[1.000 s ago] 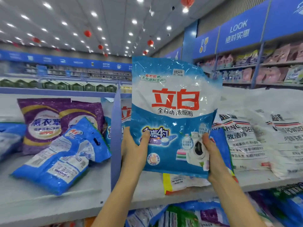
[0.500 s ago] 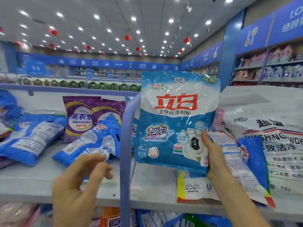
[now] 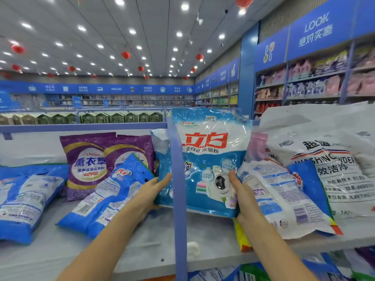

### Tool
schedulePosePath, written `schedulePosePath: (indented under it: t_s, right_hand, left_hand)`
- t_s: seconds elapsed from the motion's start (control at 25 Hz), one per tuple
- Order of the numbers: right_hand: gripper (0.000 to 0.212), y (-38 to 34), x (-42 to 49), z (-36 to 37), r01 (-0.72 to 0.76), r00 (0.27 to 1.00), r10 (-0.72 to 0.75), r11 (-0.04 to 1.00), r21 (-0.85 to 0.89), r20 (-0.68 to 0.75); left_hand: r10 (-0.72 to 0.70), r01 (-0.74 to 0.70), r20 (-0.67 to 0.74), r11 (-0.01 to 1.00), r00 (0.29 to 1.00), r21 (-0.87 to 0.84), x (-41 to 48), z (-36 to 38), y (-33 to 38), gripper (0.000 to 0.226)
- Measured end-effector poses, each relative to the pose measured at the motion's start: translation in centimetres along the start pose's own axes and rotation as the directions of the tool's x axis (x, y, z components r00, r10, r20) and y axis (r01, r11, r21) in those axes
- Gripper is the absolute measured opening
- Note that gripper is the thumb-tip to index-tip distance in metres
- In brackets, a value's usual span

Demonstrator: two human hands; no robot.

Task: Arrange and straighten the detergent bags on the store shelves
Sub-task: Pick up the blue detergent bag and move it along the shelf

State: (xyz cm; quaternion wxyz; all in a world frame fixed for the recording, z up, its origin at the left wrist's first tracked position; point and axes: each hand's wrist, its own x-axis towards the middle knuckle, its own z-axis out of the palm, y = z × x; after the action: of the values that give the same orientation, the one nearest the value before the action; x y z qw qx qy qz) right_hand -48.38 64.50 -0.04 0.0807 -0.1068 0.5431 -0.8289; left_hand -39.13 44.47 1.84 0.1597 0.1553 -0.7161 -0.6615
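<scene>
Left hand (image 3: 154, 191), free a moment ago, now clasps the apparent left edge of the detergent bag (image 3: 205, 159) that the right hand (image 3: 241, 197) grips upright behind the divider (image 3: 178, 199), over the shelf (image 3: 142, 250); placement seems imminent.

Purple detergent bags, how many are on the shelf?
2. One purple bag stands at the back, left of the blue divider; the second purple bag sits right of it, partly behind a leaning blue bag. Others may be hidden.

The blue divider (image 3: 178, 209) blanks a strip of the detergent bag (image 3: 209, 159). Fingers of the left hand (image 3: 150, 196) and right hand (image 3: 242, 196) vanish behind it. The white sack (image 3: 334, 159) runs off the right edge, its small print blurred.
</scene>
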Motion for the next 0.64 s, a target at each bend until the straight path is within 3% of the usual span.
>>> schedulePosePath:
  t_s: [0.2, 0.32, 0.44, 0.64]
  right_hand:
    - [0.022, -0.4, 0.5, -1.2, 0.011, 0.99, 0.016, 0.981, -0.192, 0.139]
    - [0.025, -0.1, 0.6, -1.3, 0.043, 0.982, 0.011, 0.958, -0.285, 0.187]
    - [0.041, 0.5, 1.2, -0.2, 0.006, 0.987, 0.045, 0.95, -0.312, 0.156]
    - [0.021, 0.9, 2.1, 2.7, 0.256, 0.967, -0.251, 0.931, -0.261, 0.053]
  left_hand:
    - [0.11, -0.132, 0.132, 0.977, 0.985, 0.169, -1.0, -0.5, -0.8, 0.035]
    - [0.128, -0.157, 0.213, 0.98, 0.969, 0.125, -2.4, -1.2, -2.3, 0.048]
    - [0.154, -0.164, 0.184, 0.986, 0.971, 0.04, -3.1, -1.5, -2.8, 0.055]
    - [0.279, -0.279, 0.01, 0.958, 0.96, 0.059, -1.1, -1.3, -2.4, 0.054]
